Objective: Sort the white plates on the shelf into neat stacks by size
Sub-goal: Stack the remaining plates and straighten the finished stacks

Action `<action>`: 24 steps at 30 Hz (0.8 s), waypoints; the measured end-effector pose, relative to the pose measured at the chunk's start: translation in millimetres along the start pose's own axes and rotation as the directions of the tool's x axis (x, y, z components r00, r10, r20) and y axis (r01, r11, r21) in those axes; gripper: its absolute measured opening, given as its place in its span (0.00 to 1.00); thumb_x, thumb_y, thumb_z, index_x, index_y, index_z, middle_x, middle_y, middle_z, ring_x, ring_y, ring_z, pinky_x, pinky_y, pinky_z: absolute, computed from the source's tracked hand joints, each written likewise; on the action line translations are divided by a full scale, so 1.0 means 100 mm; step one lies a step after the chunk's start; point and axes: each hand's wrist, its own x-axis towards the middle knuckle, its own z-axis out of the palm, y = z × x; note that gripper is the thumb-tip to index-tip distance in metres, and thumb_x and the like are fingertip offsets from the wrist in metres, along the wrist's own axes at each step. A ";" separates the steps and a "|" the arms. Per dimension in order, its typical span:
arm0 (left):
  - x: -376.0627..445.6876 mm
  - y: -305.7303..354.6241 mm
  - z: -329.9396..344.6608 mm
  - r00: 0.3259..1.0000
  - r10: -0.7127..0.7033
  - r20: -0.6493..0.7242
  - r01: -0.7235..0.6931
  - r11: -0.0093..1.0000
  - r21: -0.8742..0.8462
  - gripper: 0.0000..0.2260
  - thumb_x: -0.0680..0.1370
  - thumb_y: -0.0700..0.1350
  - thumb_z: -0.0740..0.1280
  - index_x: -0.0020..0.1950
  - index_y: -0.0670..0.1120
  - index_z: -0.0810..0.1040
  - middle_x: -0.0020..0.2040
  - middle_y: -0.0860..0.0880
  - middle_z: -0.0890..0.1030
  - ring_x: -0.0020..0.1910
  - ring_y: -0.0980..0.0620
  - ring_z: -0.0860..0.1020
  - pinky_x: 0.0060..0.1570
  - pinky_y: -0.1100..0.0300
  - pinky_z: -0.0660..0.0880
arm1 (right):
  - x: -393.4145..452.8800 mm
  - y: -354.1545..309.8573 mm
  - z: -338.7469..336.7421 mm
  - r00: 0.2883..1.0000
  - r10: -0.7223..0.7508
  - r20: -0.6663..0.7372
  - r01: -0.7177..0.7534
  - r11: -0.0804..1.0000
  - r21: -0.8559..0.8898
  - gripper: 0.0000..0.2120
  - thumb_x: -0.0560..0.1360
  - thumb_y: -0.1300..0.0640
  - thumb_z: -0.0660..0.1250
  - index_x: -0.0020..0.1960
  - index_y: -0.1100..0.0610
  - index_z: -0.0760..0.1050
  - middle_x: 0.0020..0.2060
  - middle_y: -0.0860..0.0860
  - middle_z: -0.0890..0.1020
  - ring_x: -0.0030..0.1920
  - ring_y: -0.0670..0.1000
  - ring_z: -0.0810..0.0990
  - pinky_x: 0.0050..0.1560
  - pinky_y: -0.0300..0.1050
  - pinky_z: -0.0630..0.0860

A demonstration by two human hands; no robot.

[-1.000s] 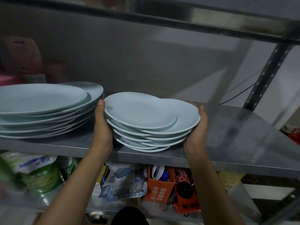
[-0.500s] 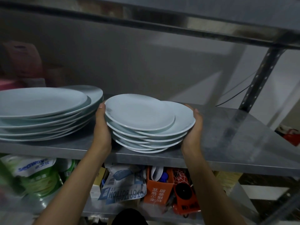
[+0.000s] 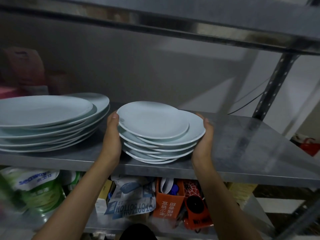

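Steel shelf [image 3: 242,153] bears the big plate stack [image 3: 48,125] beside the small stack [image 3: 159,134], now squeezed narrower than a second ago between left hand [image 3: 111,141] and right hand [image 3: 203,141], fingers cupping its rims, so alignment is progressing.

large plates [image 3: 46,116] left on shelf [image 3: 242,153] | small plates [image 3: 155,125] right (hands at both sides)

Dim, cool light; soft glare streaks the upper shelf edge [image 3: 216,34]. Wide-angle bending shows at the edges, and the lower left corner looks smeared, perhaps by motion.
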 end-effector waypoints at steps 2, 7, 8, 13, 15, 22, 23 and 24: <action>0.01 -0.03 0.00 1.000 -0.011 -0.003 0.011 1.000 0.010 0.30 0.70 0.70 0.59 0.65 0.55 0.75 0.60 0.49 0.81 0.61 0.48 0.78 0.64 0.42 0.70 | -0.01 0.00 0.01 1.000 0.011 -0.012 -0.012 1.000 -0.016 0.23 0.81 0.47 0.50 0.61 0.60 0.77 0.53 0.57 0.83 0.52 0.55 0.82 0.52 0.49 0.76; 0.01 -0.05 0.00 1.000 -0.022 -0.002 0.022 1.000 -0.005 0.31 0.68 0.72 0.61 0.64 0.55 0.76 0.59 0.49 0.81 0.60 0.48 0.78 0.64 0.42 0.70 | -0.02 -0.02 0.01 0.999 0.039 -0.020 -0.040 0.999 -0.019 0.23 0.81 0.47 0.51 0.62 0.60 0.77 0.53 0.56 0.84 0.52 0.55 0.82 0.53 0.50 0.76; 0.01 -0.04 0.01 1.000 -0.018 -0.003 0.018 1.000 -0.011 0.30 0.68 0.71 0.62 0.63 0.56 0.76 0.59 0.49 0.81 0.60 0.48 0.78 0.64 0.42 0.70 | -0.02 -0.02 0.01 0.999 0.043 -0.019 -0.043 0.999 -0.016 0.23 0.80 0.46 0.52 0.62 0.59 0.77 0.53 0.56 0.84 0.53 0.56 0.82 0.53 0.50 0.77; 0.00 0.00 0.01 0.997 0.042 -0.071 -0.044 0.998 -0.034 0.25 0.71 0.68 0.62 0.65 0.60 0.74 0.64 0.52 0.78 0.64 0.50 0.75 0.66 0.43 0.68 | -0.03 -0.04 0.00 0.996 0.078 -0.032 -0.077 0.997 0.023 0.23 0.76 0.44 0.57 0.60 0.58 0.79 0.53 0.57 0.84 0.54 0.58 0.82 0.57 0.54 0.77; 0.00 0.02 0.00 0.996 0.050 -0.078 -0.053 0.998 -0.034 0.29 0.69 0.72 0.63 0.67 0.63 0.71 0.67 0.55 0.75 0.66 0.51 0.73 0.67 0.44 0.67 | -0.02 -0.05 -0.01 0.994 0.103 -0.031 -0.101 0.994 0.037 0.24 0.76 0.43 0.57 0.60 0.58 0.79 0.53 0.56 0.84 0.53 0.57 0.83 0.59 0.55 0.76; -0.03 0.07 0.05 0.992 0.124 -0.011 -0.124 0.992 0.016 0.18 0.74 0.62 0.60 0.64 0.68 0.71 0.68 0.57 0.73 0.66 0.54 0.73 0.68 0.45 0.67 | -0.01 -0.05 0.00 0.989 0.151 0.003 -0.151 0.987 0.046 0.24 0.77 0.44 0.55 0.59 0.58 0.80 0.54 0.58 0.83 0.55 0.60 0.81 0.62 0.58 0.74; -0.03 0.07 0.05 0.993 0.114 -0.011 -0.114 0.993 0.011 0.18 0.74 0.60 0.60 0.64 0.67 0.72 0.67 0.57 0.75 0.65 0.54 0.73 0.67 0.45 0.68 | -0.01 -0.05 0.00 0.990 0.143 0.005 -0.144 0.989 0.040 0.24 0.77 0.45 0.54 0.59 0.59 0.80 0.54 0.58 0.83 0.54 0.59 0.82 0.61 0.57 0.74; -0.03 0.07 0.06 0.994 0.107 -0.013 -0.107 0.994 0.010 0.18 0.74 0.60 0.59 0.64 0.66 0.72 0.66 0.56 0.75 0.64 0.53 0.74 0.67 0.45 0.68 | -0.01 -0.06 0.01 0.991 0.134 0.005 -0.134 0.990 0.041 0.24 0.78 0.45 0.54 0.59 0.59 0.80 0.54 0.59 0.83 0.53 0.58 0.82 0.60 0.57 0.74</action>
